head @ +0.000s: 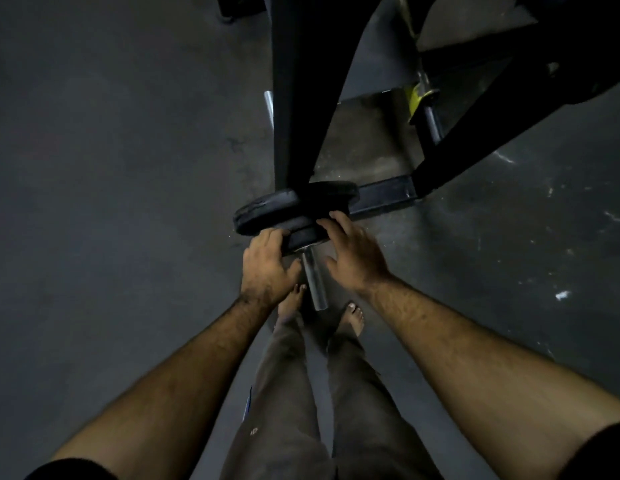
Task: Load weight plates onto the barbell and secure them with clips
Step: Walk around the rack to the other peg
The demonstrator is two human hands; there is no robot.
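Note:
Two black weight plates sit on the barbell sleeve (315,278), a bare steel end pointing toward me. The larger plate (267,213) is farther along the bar; a smaller plate (303,239) rests against its near face. My left hand (267,265) curls its fingers over the smaller plate's left edge. My right hand (353,251) lies with spread fingers on the plates' right rim. No clip is visible on the sleeve.
A black rack upright (298,91) rises right behind the plates, with a black floor frame (384,195) to the right. A yellow-marked bar (421,95) lies farther back. My bare feet (352,320) stand under the sleeve on the dark rubber floor (111,168).

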